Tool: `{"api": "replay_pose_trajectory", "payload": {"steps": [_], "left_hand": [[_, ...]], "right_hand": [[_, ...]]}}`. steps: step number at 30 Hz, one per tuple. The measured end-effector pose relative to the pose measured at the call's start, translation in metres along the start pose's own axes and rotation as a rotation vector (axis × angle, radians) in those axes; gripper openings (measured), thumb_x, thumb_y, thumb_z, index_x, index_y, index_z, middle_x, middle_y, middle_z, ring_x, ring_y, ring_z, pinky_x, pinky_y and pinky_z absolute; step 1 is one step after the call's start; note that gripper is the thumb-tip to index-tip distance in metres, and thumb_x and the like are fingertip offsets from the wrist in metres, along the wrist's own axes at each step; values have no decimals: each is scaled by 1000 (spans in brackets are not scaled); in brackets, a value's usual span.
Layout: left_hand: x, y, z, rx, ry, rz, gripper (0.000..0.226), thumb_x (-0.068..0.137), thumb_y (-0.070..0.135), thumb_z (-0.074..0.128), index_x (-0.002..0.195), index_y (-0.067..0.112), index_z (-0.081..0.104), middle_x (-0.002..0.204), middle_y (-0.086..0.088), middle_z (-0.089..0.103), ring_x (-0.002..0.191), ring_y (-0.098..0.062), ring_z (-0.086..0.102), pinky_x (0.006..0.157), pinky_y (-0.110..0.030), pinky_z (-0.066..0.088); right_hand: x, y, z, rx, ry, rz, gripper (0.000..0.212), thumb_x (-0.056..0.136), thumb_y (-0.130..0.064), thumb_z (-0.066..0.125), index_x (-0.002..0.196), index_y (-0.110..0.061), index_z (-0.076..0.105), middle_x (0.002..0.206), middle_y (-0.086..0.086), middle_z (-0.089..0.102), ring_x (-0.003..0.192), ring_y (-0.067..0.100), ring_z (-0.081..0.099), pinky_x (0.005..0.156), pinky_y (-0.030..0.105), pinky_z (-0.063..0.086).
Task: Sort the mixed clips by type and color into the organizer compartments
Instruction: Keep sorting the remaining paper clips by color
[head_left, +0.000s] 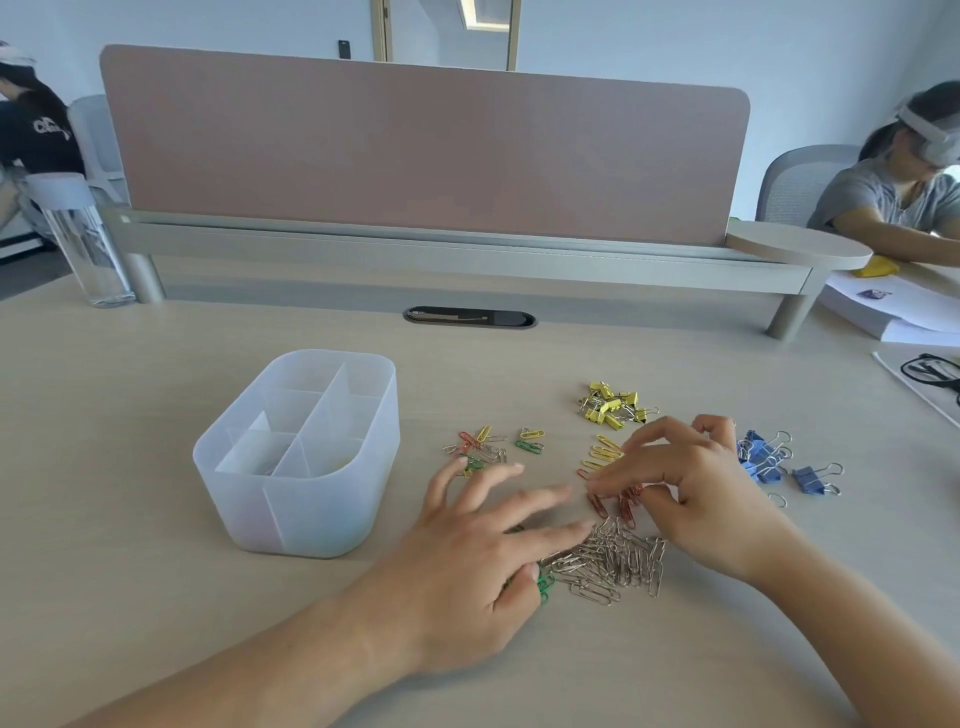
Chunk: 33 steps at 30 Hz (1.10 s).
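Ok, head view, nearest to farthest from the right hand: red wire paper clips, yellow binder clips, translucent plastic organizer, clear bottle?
1. Red wire paper clips, beneath the right hand.
2. Yellow binder clips, just beyond.
3. Translucent plastic organizer, left.
4. Clear bottle, far left.

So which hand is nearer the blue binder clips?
Right. The right hand is close beside the blue binder clips. The left hand is farther off, past the silver paper clips, nearer the organizer.

We see a frosted, matt plastic organizer (311, 519) on a smooth, pale wood-grain desk (156, 597), shiny bare-metal paper clips (613, 561) near us, and glossy red-coated paper clips (626, 506) just beyond.
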<state>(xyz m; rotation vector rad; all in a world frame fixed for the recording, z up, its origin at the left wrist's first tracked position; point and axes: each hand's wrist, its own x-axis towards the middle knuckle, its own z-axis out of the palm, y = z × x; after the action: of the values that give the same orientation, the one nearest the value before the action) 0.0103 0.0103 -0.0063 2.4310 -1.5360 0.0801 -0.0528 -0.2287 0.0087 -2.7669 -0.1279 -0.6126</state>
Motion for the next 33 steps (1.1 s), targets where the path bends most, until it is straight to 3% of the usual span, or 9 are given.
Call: {"api": "replay_pose_trajectory", "payload": {"steps": [3,5,7,14,19,22,25,29,33], "left_hand": [[1,-2,-3,-67,214,-8,43,91,35,32,118,40,65,141,24,44,138,-10,24,113,-41,15],[1,-8,-4,-66,286,-18,36,92,38,38,97,36,74,129,25,54,132,-8,32,109,-39,21],[-1,-12,-2,-63,291,-2,36,91,39,40,89,37,76,121,26,58,128,-6,36,108,-40,21],[-1,-5,1,-49,146,71,35,92,40,39,112,49,67,125,25,53,127,-8,35,114,-47,12],[-1,-1,0,-52,160,126,36,93,35,41,120,44,62,129,23,51,126,-10,36,113,-42,9],[0,-4,-2,-64,219,44,38,95,34,35,116,38,67,128,22,51,125,-8,35,111,-41,17],[2,-7,1,-50,143,-5,43,96,39,27,118,39,64,133,23,46,129,-7,28,112,-43,14],[1,-5,5,-29,72,-19,49,95,41,21,134,44,50,140,22,38,133,-9,23,114,-40,5],[1,-8,2,-11,165,-165,60,90,39,12,141,34,43,144,19,34,133,-7,21,113,-31,10]], "right_hand": [[1,-2,-3,31,2,-39,50,61,-2,44,75,-41,73,80,-25,66,87,1,52,90,21,22],[2,-3,-3,89,-43,-45,45,63,-2,45,73,-37,72,75,-19,64,82,4,54,85,20,31],[1,-3,-2,144,-88,-31,40,65,-5,45,72,-35,71,72,-16,65,80,7,56,81,22,40],[-1,-9,-7,168,-144,-15,39,64,-6,45,70,-34,71,70,-18,65,79,6,60,70,16,45],[-6,-13,-13,231,-192,53,34,65,-11,45,65,-33,72,71,-16,65,72,9,65,68,27,50],[-7,-11,-16,276,-117,88,36,69,-7,47,65,-33,71,68,-14,67,70,7,66,68,24,49],[-6,-10,-15,255,-134,93,42,74,4,52,67,-32,72,70,-16,68,73,4,65,68,17,47],[-5,-17,-8,235,-207,39,35,69,-10,47,72,-33,73,74,-18,66,80,7,64,71,18,47],[1,-22,1,189,-123,-41,34,72,-19,41,75,-35,70,73,-17,63,81,4,55,78,18,39]]}}
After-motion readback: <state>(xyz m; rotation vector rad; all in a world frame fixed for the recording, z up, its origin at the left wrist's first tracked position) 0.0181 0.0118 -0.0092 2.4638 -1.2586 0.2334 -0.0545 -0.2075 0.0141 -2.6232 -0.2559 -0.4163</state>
